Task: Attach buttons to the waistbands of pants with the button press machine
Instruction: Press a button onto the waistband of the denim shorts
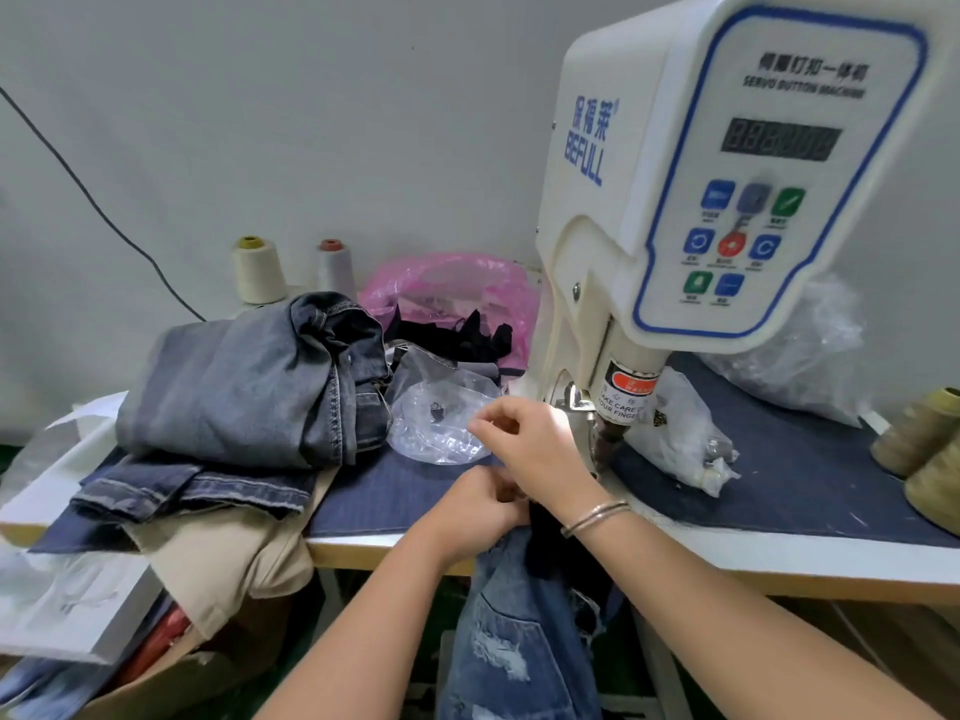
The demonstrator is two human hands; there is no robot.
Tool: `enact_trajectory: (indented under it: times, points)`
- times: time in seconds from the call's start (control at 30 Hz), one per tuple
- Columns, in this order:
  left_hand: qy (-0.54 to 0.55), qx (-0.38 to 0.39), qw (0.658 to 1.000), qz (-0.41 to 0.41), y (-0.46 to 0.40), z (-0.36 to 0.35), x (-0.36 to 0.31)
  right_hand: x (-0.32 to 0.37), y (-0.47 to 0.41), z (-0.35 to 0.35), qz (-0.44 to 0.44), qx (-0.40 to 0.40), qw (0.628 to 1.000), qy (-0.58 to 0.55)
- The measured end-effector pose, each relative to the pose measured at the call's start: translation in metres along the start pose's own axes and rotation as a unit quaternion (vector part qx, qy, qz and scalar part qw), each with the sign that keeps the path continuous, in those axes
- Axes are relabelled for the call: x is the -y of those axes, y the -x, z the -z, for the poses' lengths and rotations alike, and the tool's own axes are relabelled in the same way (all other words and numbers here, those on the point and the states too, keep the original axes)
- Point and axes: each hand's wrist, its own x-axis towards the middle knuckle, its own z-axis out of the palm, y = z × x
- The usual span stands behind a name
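A white button press machine stands on the table at the right, its punch head pointing down. A pair of ripped blue jeans hangs over the table's front edge below my hands. My left hand grips the top of those jeans at the edge. My right hand, with a bracelet on the wrist, is just left of the punch, fingers curled and pinching; what it pinches is too small to see. A clear bag of buttons lies just behind my hands.
Folded grey jeans are stacked at the left on blue denim and tan fabric. A pink bag and two thread cones stand at the back. Another bag and olive thread cones lie right of the machine.
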Motion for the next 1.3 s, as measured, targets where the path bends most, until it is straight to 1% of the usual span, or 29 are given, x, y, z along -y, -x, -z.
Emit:
enact_trajectory:
  times: [0.07, 0.13, 0.2, 0.23, 0.33, 0.37, 0.43, 0.6, 0.7, 0.8, 0.9, 0.97, 1.0, 1.03, 1.07, 1.13, 1.17, 1.23, 1.3]
  points:
    - [-0.009, -0.014, 1.0, -0.016, 0.0, -0.001, 0.001, -0.002, 0.036, 0.021, 0.015, 0.018, 1.0, -0.004]
    - [-0.014, -0.016, 0.999, -0.031, 0.001, -0.002, 0.002, -0.006, 0.063, 0.04, 0.028, 0.052, 0.998, 0.021]
    - [-0.004, -0.015, 1.0, -0.025, 0.001, -0.005, 0.002, -0.015, 0.08, 0.056, 0.025, 0.065, 0.996, 0.052]
    - [-0.003, -0.019, 1.0, -0.016, 0.002, -0.006, 0.001, -0.02, 0.083, 0.063, 0.016, 0.052, 0.997, 0.051]
    - [-0.01, -0.031, 0.999, 0.003, 0.001, -0.009, 0.0, -0.034, 0.077, 0.081, -0.017, -0.035, 0.999, 0.003]
    - [-0.011, -0.033, 0.999, 0.005, 0.002, -0.009, -0.001, -0.036, 0.074, 0.084, -0.024, -0.05, 0.998, -0.008]
    - [-0.009, -0.038, 0.999, 0.006, 0.002, -0.011, -0.001, -0.039, 0.068, 0.085, -0.03, -0.054, 0.998, -0.005]
    - [0.004, -0.039, 0.999, 0.005, 0.003, -0.013, -0.003, -0.046, 0.06, 0.081, -0.028, -0.049, 0.997, 0.055]
    - [0.009, -0.036, 0.999, 0.007, 0.003, -0.011, -0.004, -0.049, 0.056, 0.085, -0.005, -0.045, 0.994, 0.1]
    - [0.015, -0.025, 1.0, 0.011, 0.004, -0.011, -0.007, -0.05, 0.057, 0.087, 0.018, -0.036, 0.994, 0.106]
    - [0.032, -0.009, 0.999, 0.02, 0.007, -0.01, -0.013, -0.05, 0.063, 0.087, 0.071, -0.041, 0.987, 0.136]
    - [0.049, 0.018, 0.998, 0.028, 0.011, -0.006, -0.018, -0.048, 0.071, 0.088, 0.105, -0.083, 0.986, 0.102]
    - [0.061, 0.039, 0.997, 0.03, 0.014, -0.003, -0.023, -0.046, 0.077, 0.087, 0.113, -0.088, 0.987, 0.069]
    - [0.074, 0.065, 0.995, 0.035, 0.016, -0.002, -0.029, -0.044, 0.083, 0.086, 0.104, -0.065, 0.992, 0.035]
    - [0.079, 0.092, 0.992, 0.04, 0.019, -0.001, -0.036, -0.042, 0.089, 0.084, 0.077, -0.019, 0.997, 0.011]
    - [0.079, 0.14, 0.986, 0.047, 0.02, 0.0, -0.049, -0.038, 0.093, 0.082, -0.004, 0.094, 0.996, 0.006]
    - [0.075, 0.159, 0.983, 0.049, 0.02, 0.0, -0.055, -0.038, 0.092, 0.081, -0.028, 0.125, 0.992, 0.009]
    - [0.055, 0.184, 0.98, 0.046, 0.019, 0.001, -0.065, -0.036, 0.087, 0.084, -0.041, 0.138, 0.989, -0.019]
    - [0.031, 0.187, 0.981, 0.044, 0.018, 0.002, -0.071, -0.032, 0.082, 0.091, -0.063, 0.122, 0.988, -0.071]
